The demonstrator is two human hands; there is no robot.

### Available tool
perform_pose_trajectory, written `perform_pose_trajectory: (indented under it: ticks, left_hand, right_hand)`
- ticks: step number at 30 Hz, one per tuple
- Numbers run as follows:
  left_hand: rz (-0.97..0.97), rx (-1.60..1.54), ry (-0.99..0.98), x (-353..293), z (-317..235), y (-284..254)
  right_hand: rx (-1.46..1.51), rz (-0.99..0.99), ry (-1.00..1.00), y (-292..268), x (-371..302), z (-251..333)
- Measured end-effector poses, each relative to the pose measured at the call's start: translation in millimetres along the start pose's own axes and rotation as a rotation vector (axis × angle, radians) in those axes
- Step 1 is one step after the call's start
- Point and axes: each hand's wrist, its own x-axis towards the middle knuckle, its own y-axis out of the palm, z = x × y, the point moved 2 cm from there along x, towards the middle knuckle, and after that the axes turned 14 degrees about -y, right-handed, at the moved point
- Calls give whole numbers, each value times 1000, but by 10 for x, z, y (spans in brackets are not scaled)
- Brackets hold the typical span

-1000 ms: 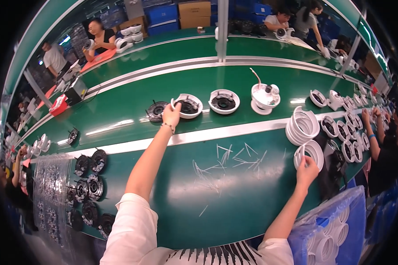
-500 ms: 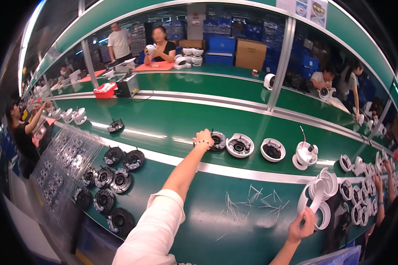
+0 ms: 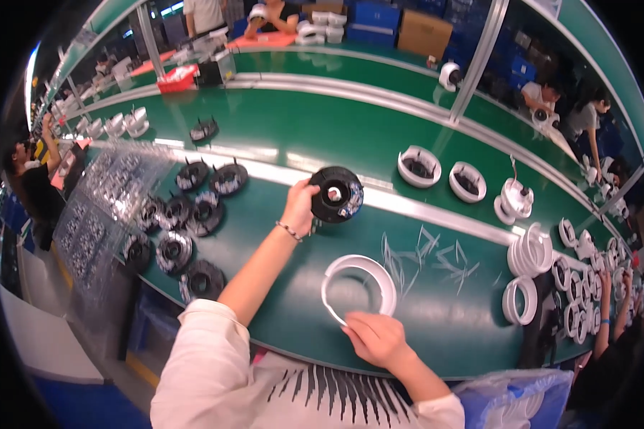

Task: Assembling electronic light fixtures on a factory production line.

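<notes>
A black round disc part (image 3: pixel 326 209) with a centre hole and bits of silvery wiring on its right side is held up in my left hand (image 3: pixel 298 208), gripped at its left edge. Lower down, my right hand (image 3: pixel 379 339) pinches the bottom of a white plastic ring (image 3: pixel 388 287), which is tilted over the green bench and apart from the disc. To the left of my left arm, several similar black disc parts (image 3: pixel 174 252) lie on the bench. Thin white strips (image 3: pixel 451 261) are scattered right of the ring.
Two white shells (image 3: pixel 418 167) with black inserts and a white domed part (image 3: pixel 516 200) with a wire stand on the far green strip. At right are stacked white rings (image 3: pixel 529 250) and another person's arms (image 3: pixel 603 314). Clear plastic trays (image 3: pixel 111 196) lie left.
My left hand has lifted the black disc off the far strip and drawn it nearer. My right hand has carried a white ring leftward from the stack. The view has tilted down.
</notes>
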Motion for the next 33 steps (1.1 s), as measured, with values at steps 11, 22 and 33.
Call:
perform_pose_trajectory:
  ticks: [11, 22, 33]
  left_hand:
    - [291, -162, 100, -772, 14, -233]
    - [300, -163, 75, -877, 190, -205]
    - [669, -274, -407, -1027, 468, 12]
  right_hand:
    - [13, 658, 303, 277, 268, 7]
    - [421, -270, 711, 126, 207, -569]
    - [267, -182, 772, 449, 204, -644]
